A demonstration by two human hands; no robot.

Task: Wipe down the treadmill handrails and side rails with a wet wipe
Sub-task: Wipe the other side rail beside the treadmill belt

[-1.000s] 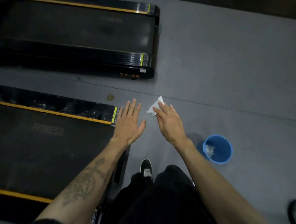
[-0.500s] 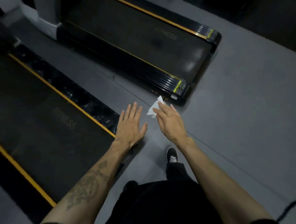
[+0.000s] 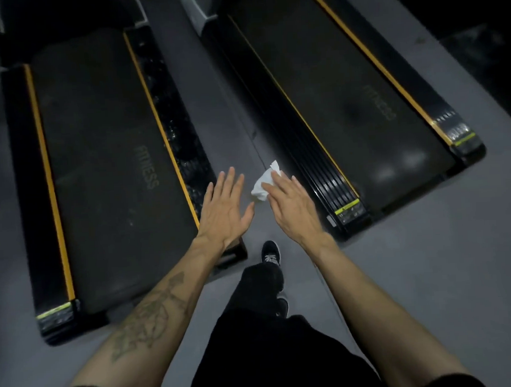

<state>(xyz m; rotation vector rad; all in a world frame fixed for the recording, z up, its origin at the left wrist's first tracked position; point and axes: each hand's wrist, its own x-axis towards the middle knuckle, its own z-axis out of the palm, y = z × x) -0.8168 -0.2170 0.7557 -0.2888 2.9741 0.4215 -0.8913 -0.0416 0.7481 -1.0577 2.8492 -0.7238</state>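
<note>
Here, held out above the grey floor (image 3: 415, 273) between two treadmills: left hand (image 3: 224, 212) flat, fingers straight, holding nothing, over the near end of the left treadmill (image 3: 105, 171); right hand (image 3: 292, 210) gripping a white wet wipe (image 3: 262, 185) beside the right treadmill (image 3: 347, 105).

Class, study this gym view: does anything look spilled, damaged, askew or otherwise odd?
Only one thing: the black side rail of the left treadmill shows blotchy, glistening patches, unlike the other rails. Whether this is wetness or wear, I cannot tell. The crumpled white wipe sits in the right hand.
</note>
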